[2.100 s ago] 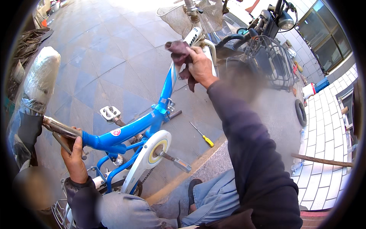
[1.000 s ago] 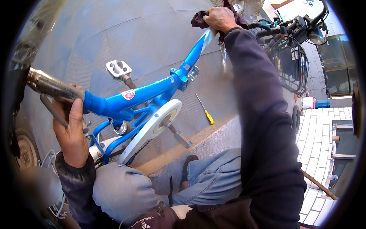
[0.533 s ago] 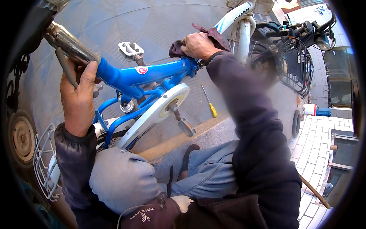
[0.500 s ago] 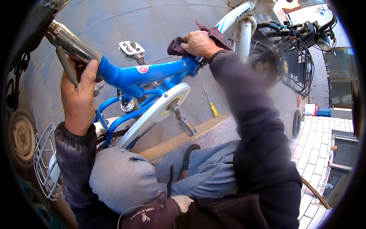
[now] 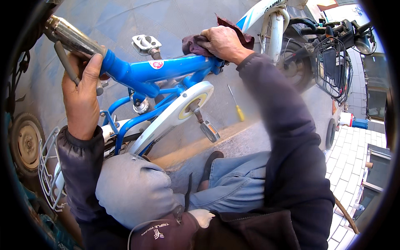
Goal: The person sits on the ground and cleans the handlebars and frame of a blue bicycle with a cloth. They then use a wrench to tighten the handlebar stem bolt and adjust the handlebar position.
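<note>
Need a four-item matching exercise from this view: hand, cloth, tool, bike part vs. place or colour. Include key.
1. Left hand
2. Cloth
3. Screwdriver
4. Frame tube

A. Blue, with a round sticker
B. On the metal seat post
C. Yellow-handled, on the ground
D. Dark maroon, in the right hand

Pairs: 1-B, 2-D, 3-C, 4-A

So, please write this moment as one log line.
left hand: holds seat post | right hand: holds rag against frame | screwdriver: on ground
</note>
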A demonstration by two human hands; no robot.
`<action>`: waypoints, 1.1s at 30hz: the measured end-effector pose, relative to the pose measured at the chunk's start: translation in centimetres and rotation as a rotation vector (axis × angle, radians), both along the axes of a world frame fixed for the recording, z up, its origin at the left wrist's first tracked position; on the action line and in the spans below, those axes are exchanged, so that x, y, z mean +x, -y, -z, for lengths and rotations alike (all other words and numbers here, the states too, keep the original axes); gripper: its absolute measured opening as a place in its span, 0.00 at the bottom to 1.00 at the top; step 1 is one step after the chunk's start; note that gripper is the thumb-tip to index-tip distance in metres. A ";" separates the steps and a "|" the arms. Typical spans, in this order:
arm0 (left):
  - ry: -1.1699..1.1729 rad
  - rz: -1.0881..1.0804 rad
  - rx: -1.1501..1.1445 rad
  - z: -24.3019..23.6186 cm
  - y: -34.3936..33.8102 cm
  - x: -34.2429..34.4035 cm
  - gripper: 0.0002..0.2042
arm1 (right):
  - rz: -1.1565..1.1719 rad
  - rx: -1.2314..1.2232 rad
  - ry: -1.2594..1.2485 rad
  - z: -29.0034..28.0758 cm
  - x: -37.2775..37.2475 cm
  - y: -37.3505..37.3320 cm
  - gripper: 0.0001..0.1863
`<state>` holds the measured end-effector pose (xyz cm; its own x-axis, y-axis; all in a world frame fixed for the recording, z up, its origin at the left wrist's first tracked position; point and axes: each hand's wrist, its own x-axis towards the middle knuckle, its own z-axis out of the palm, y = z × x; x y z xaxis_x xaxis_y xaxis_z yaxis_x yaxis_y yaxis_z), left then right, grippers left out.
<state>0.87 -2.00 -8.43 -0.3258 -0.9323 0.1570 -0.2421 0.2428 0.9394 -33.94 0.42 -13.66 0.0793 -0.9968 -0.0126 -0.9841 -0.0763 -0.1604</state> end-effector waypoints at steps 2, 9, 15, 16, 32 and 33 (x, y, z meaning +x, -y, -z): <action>0.006 0.003 -0.010 0.0 0.0 0.0 0.24 | 0.009 -0.009 0.069 0.2 1.5 -0.4 0.15; 0.000 0.013 -0.015 0.1 0.2 0.2 0.23 | -0.006 0.129 1.034 -2.3 7.8 -0.2 0.16; -0.012 -0.004 -0.033 0.3 0.1 -0.1 0.22 | -0.098 0.017 0.176 -1.3 2.5 -2.2 0.13; -0.006 -0.007 -0.048 0.4 0.1 0.0 0.22 | -0.058 0.017 -0.012 -1.0 1.5 -2.4 0.12; -0.080 0.015 -0.073 0.8 0.2 -0.2 0.18 | -0.198 -0.103 0.066 0.2 5.2 -5.6 0.34; -0.120 -0.003 -0.083 0.8 0.1 -0.5 0.15 | -0.226 -0.167 0.029 0.3 6.2 -5.8 0.33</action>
<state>0.35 -2.06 -9.28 -0.2977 -0.9154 0.2711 -0.1299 0.3201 0.9384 -27.72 6.17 -13.98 0.2974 -0.9420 0.1555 -0.9344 -0.3207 -0.1551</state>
